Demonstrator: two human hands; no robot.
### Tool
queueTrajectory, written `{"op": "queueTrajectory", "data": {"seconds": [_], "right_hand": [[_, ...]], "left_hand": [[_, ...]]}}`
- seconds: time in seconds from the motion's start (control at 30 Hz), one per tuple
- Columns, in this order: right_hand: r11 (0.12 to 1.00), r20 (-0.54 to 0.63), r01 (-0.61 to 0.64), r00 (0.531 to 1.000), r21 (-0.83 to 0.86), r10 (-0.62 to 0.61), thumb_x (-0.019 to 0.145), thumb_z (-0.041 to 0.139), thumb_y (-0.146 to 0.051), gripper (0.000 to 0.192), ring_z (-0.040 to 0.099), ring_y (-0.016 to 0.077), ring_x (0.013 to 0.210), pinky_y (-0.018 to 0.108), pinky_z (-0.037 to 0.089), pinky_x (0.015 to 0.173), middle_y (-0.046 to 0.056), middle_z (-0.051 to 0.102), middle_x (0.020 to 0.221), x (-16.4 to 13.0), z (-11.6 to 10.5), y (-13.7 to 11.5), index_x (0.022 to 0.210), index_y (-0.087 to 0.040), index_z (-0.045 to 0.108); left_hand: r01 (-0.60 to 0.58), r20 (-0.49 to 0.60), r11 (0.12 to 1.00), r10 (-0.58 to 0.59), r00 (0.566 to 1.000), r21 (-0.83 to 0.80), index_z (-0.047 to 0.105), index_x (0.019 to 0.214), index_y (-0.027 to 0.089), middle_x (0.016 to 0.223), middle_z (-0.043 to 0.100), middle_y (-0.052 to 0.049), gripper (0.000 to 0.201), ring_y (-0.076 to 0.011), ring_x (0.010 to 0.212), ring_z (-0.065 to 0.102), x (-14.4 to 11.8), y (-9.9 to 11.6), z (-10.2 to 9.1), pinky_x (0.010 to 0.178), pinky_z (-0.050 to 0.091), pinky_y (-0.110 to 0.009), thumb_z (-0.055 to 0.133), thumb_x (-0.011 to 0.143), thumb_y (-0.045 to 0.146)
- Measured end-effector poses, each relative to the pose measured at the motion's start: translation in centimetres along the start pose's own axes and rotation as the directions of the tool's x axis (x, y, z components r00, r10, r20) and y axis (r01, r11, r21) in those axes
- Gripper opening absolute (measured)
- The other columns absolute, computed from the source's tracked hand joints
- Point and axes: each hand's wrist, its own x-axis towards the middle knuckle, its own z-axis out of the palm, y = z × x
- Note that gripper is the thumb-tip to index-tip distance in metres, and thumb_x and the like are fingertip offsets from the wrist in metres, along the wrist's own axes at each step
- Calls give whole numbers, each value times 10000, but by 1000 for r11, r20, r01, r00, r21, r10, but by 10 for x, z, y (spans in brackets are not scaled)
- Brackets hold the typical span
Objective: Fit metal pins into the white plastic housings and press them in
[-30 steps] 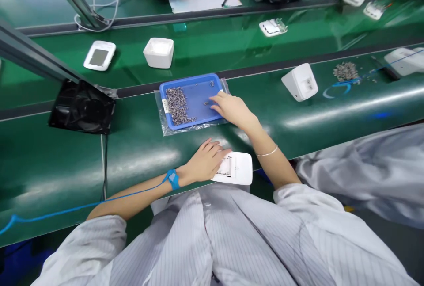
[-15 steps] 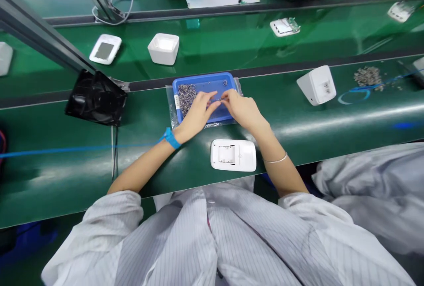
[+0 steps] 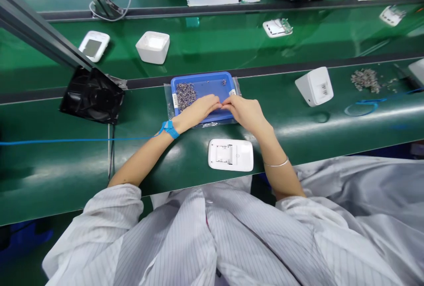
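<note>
— Blue plastic tray (image 3: 209, 88), one, centre of the frame. What has changed about it?

— Your left hand (image 3: 199, 110). A second ago it lay on the white case (image 3: 231, 155); now it is over the tray, meeting your right hand (image 3: 245, 111). Half a second ago your fingers were more spread; now they are drawn in.

— Pose, both arms?

— Forearms entering from lower left and lower right, converging at centre. Backs of the hands upward, fingertips together over the tray's right half. Left wrist: blue strap (image 3: 170, 129). Right forearm: thin bracelet (image 3: 276, 163).

— Grip?

— Your fingers are bunched, tip to tip. Whether they pinch a part, I cannot tell; the hands hide it.

— Tray contents?

— Small metal parts (image 3: 186, 95), many, heaped at the left end; a few more near the upper right corner. Clear plastic bag (image 3: 169, 109) beneath the tray.

— White case?

— One, lower centre, flat on the green bench (image 3: 185, 162), below your hands and touched by neither. Rounded corners; rectangular recess facing up in the left half; right end smooth.
</note>
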Motion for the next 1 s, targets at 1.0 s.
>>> {"op": "queueTrajectory", "data": {"seconds": [1.0], "right_hand": [[1000,-155,13,988,0,-13,1038,320,-336,371,661,169,939,288,338,630,64,718,1061,-6,6,-1,1124,-188,648]], "left_hand": [[156,81,887,-134,988,-435,475,782,173,835,643,-30,332,-104,775,653,5,3,10,722,525,-224,382,1039,361]]}}
